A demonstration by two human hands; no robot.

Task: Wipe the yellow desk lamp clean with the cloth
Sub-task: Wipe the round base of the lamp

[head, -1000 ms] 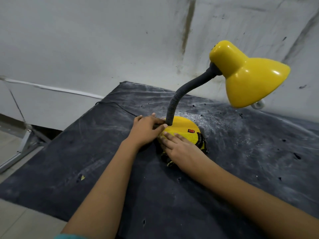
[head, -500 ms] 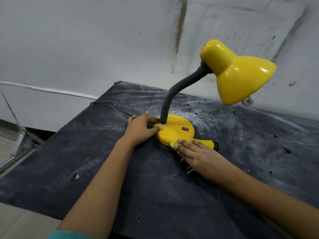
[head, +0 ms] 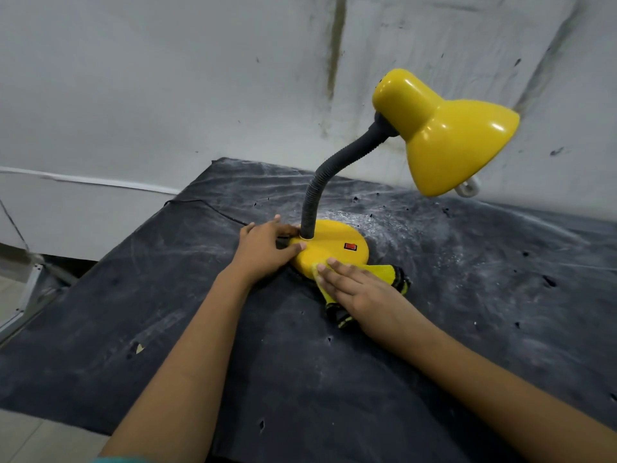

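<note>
The yellow desk lamp stands on a dark table, its round base (head: pixel 334 243) carrying a red switch (head: pixel 350 246). A grey flexible neck (head: pixel 329 175) curves up to the yellow shade (head: pixel 447 138) at upper right. My left hand (head: pixel 265 250) grips the left edge of the base, thumb on top beside the neck. My right hand (head: pixel 359 289) lies flat, pressing a yellow cloth with black trim (head: pixel 389 274) against the base's near edge and the table. Most of the cloth is hidden under the hand.
The table wears a dusty black cover (head: pixel 467 279) with small holes. A black cord (head: pixel 207 207) runs from the lamp toward the left rear corner. A stained white wall (head: pixel 167 78) rises directly behind. The floor (head: pixel 20 302) lies to the left.
My right hand with the cloth has slid from the top of the base down and right to its near edge. The left hand keeps its hold on the base.
</note>
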